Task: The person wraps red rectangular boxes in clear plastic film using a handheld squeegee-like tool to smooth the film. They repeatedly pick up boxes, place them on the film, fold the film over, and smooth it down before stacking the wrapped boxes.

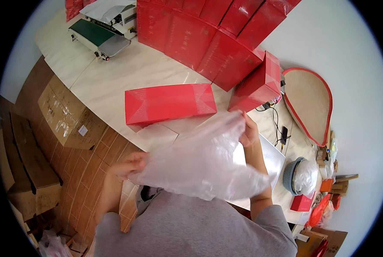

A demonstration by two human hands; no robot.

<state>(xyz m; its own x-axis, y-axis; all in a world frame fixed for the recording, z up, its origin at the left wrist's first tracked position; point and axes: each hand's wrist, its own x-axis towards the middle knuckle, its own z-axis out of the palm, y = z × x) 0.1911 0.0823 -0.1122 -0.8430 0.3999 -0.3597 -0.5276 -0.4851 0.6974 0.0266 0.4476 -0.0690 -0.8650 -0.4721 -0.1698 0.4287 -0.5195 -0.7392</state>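
A clear plastic bag (198,160) is stretched out in front of my chest, blurred in places. My left hand (130,165) grips its left edge, and my right hand (248,128) pinches its upper right corner. Just beyond the bag a red box (169,104), wrapped in clear film, lies on the pale marbled table (111,90). The bag's upper edge covers part of the table near that box. Another wrapped red box (259,82) stands to the right, beyond my right hand.
Stacked red boxes (191,45) line the back. A belt sealing machine (101,35) sits far left. On the right are a red-rimmed woven tray (309,106), a black adapter with cables (284,135) and a grey-blue basket (291,176). Cardboard cartons (69,112) stand on the floor left.
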